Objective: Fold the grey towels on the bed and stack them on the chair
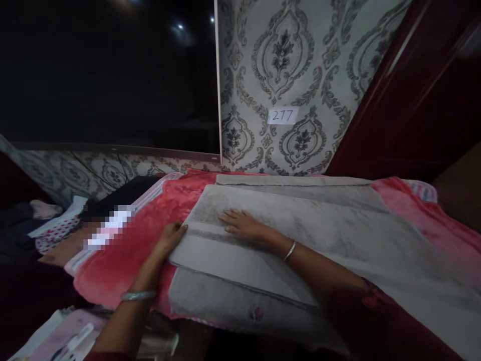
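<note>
Wide grey plush cloth folded in flat layers [338, 213] lies on the red plush blanket [124, 260], taken as landmark; the blanket shows past the cloth's left and right ends. Left hand [173, 237]: bent fingers touching the cloth's left edge, over the landmark's left part; cannot tell whether they pinch it; right hand [243, 225]: fingers apart, palm down on the upper layer, over the landmark's middle, clamped on nothing.

Step in hand, as judged: flattening and squaring a folded layer; next move would probably call for lining up the left edge with the layer below, right hand steadying the top.

Counts: hands, two; grey cloth, apparently one; its layers, at least two; red blanket, apparently one; wide pale bangle [138, 296], one, left wrist; thin silver-coloured bangle [290, 250], one, right wrist; black flat-screen television [112, 75], one, behind the landmark's left; white paper label marked "277" [282, 116], one, on the wall [259, 150] behind the landmark.
</note>
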Demonstrator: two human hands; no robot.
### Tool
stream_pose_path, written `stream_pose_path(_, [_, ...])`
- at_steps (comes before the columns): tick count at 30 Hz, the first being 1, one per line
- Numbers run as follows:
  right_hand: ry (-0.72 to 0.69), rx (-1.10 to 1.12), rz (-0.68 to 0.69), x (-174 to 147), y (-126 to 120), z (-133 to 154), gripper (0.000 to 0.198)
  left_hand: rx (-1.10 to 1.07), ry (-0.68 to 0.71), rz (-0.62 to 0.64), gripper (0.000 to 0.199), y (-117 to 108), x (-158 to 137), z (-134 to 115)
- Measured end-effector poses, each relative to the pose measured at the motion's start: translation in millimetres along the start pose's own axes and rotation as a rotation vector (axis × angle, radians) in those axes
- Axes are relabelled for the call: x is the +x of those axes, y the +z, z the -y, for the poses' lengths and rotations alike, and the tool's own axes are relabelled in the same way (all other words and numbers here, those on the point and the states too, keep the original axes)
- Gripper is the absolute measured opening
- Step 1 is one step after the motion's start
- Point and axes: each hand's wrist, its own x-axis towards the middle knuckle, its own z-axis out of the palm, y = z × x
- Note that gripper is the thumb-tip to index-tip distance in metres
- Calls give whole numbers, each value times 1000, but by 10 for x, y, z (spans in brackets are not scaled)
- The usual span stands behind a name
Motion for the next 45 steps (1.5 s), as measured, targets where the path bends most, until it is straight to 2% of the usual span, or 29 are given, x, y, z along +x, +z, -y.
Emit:
stream_pose_path(2, [-28, 15, -15, 51, -13, -32, 57, 279, 187, -172, 45, 105, -127, -131])
stream_pose_path(3, [-54, 5, -22, 78, -5, -46, 56, 395, 323, -211, 54, 189, -201, -181])
stream_pose_path(4, [-89, -9, -26, 107, 9, -64, 56, 482, 461, -203, 61, 291, -276, -213])
stream_pose_path(6, [-158, -34, -15, 171, 41, -131, 56, 578, 652, -96, 68, 517, -402, -205])
stream_pose_path(9, [-177, -68, 11, 295, 31, -354, 57, 628, 738, -23, 68, 786, -487, -67])
stream_pose_path(11, [-117, -122, 9, 400, -28, -577, 58, 638, 746, -34, 68, 862, -485, 30])
stream_pose_path(15, [102, -212, -54, 606, -177, -1033, 59, 641, 750, -39, 69, 848, -465, 89])
stream_pose_path(19, [200, -202, -86, 688, -265, -1260, 56, 640, 733, -18, 69, 810, -485, 32])
stream_pose_path(22, [254, -184, -68, 677, -314, -1210, 56, 607, 720, -1, 68, 786, -513, -13])
stream_pose_path(25, [266, -214, -104, 663, -303, -924, 56, 551, 683, -62, 72, 764, -543, -27])
stream_pose_path(27, [103, -240, -134, 666, -229, -612, 55, 525, 612, -168, 74, 769, -559, -13])
stream_pose_path(30, [-254, -210, -78, 722, -67, -141, 55, 523, 495, -269, 76, 818, -563, 36])
stream_pose_path(31, [-329, -189, -40, 763, -25, -35, 54, 529, 472, -269, 77, 841, -559, 54])
stream_pose_path(33, [-368, -154, 32, 887, 15, 50, 54, 547, 457, -247, 77, 882, -551, 88])
stream_pose_path(35, [-310, -149, 57, 1060, -1, -32, 55, 564, 460, -238, 76, 908, -545, 115])
stream_pose_path(40, [-126, -188, -23, 1504, -112, -541, 57, 564, 467, -231, 77, 916, -547, 156])
stream_pose_path(43, [-20, -181, -45, 1653, -161, -735, 55, 548, 462, -217, 77, 911, -539, 178])
stream_pose_path(45, [25, -166, -52, 1688, -199, -762, 53, 553, 460, -210, 77, 901, -525, 182])
